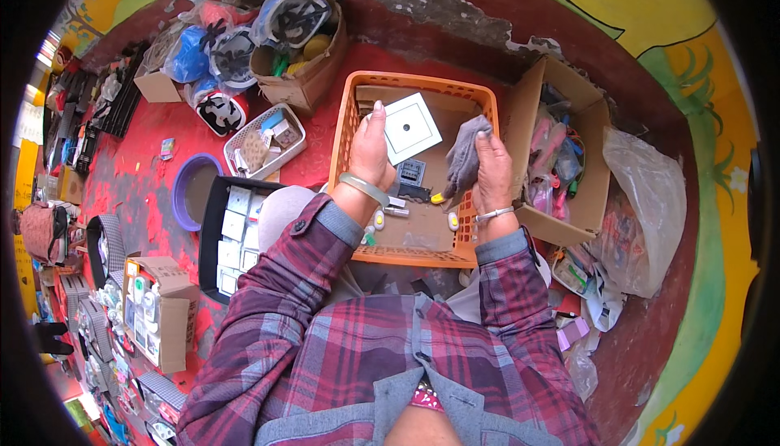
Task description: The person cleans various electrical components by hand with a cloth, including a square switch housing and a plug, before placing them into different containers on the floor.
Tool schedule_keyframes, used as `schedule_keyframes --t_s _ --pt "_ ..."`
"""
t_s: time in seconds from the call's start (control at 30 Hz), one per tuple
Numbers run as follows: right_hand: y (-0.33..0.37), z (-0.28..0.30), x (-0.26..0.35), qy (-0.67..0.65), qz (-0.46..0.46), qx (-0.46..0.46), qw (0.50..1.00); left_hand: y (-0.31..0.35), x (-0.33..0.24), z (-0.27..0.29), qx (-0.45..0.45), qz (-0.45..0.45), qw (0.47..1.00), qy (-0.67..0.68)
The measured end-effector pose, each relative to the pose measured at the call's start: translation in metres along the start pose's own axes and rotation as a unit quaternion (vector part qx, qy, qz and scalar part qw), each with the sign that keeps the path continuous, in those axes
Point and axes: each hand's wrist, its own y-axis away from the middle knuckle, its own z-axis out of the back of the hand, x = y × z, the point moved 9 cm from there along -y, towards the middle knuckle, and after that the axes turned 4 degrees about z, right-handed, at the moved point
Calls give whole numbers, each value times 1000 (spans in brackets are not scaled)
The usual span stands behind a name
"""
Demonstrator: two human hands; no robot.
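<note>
My left hand (371, 153) grips a square white wall plate (413, 127) by its left edge, thumb on top; a small dark hole sits in the plate's middle. Opposite it, my right hand (492, 168) is closed on a crumpled grey cloth (466, 153), which hangs apart from the plate. Both hands are over an orange plastic basket (345, 121). Inside the basket lie a dark grey device (412, 173), a yellow-tipped item (438, 199) and a few small white pieces. Near my left forearm, a black tray (210, 255) holds several white square plates (233, 226).
Right of the basket stands an open cardboard box (587, 202) of mixed goods, with a clear plastic bag (650, 210) beside it. To the left are a purple basin (183, 202), a white basket (294, 139) and another cardboard box (175, 324). Bagged goods (236, 52) line the wall.
</note>
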Motion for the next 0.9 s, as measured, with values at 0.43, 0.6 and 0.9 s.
schedule_keyframes --t_s 0.43,0.6,0.9 --pt "52 -104 9 504 325 221 770 26 18 -34 34 139 985 92" --pt "43 -100 17 538 345 178 748 30 26 -40 67 134 983 108" --pt "56 -102 5 547 313 194 752 25 3 -41 64 102 989 89"
